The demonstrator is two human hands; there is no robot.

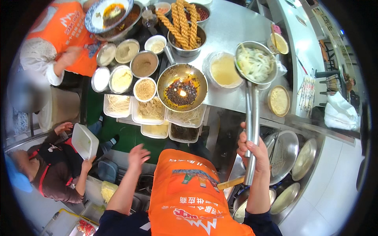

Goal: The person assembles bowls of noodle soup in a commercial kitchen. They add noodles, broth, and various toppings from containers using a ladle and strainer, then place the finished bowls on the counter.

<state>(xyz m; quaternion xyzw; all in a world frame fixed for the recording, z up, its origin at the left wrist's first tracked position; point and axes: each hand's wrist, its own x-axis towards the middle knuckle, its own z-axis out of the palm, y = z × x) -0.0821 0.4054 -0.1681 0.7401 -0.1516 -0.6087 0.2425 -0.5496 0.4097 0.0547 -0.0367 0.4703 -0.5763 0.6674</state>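
Note:
My right hand (252, 150) grips two metal handles (248, 132) side by side. They lead up to a round steel pan (237, 57) of pale, wide noodles (256, 63) with some green pieces. Whether one handle belongs to a second vessel nested there, I cannot tell. A flat wooden stick (231, 183) juts out below that hand, its other end hidden. My left hand (138, 156) is held in the air with nothing in it, fingers apart. Ahead of it sits a steel pan (193, 72) with dark chili seasoning and orange oil (180, 92).
Seasoning bowls (144, 63) and white tubs (147, 113) crowd the counter's left edge. Fried dough twists (184, 26) stand in a steel bowl; a tub of yellowish paste (226, 70) is nearby. Steel pots (283, 156) lie right. Two people are left, one holding a white tub (85, 141).

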